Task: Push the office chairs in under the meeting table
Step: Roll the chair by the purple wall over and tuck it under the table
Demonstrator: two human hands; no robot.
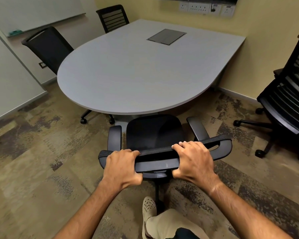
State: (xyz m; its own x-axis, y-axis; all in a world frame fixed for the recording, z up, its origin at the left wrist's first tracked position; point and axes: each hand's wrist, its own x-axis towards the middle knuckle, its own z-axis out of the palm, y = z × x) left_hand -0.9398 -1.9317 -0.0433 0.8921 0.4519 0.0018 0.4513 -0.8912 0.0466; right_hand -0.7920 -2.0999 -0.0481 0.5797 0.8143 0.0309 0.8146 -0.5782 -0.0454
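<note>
Beige shoe and trouser leg sit nearest you, on the patterned carpet. Just beyond, your left hand and right hand both grip the top edge of the near chair's backrest, fingers curled over the mesh rim and closed round it, thumbs underneath. That chair faces the table; the front of its seat lies at the table's rounded near edge, with the armrests and most of the seat out in the open. At the right, a second chair stands well apart from the table, by the wall. On the far left, a third chair is tucked against the table's edge, and a fourth sits at the far side. A grey hatch is set into the tabletop toward the far end.
</note>
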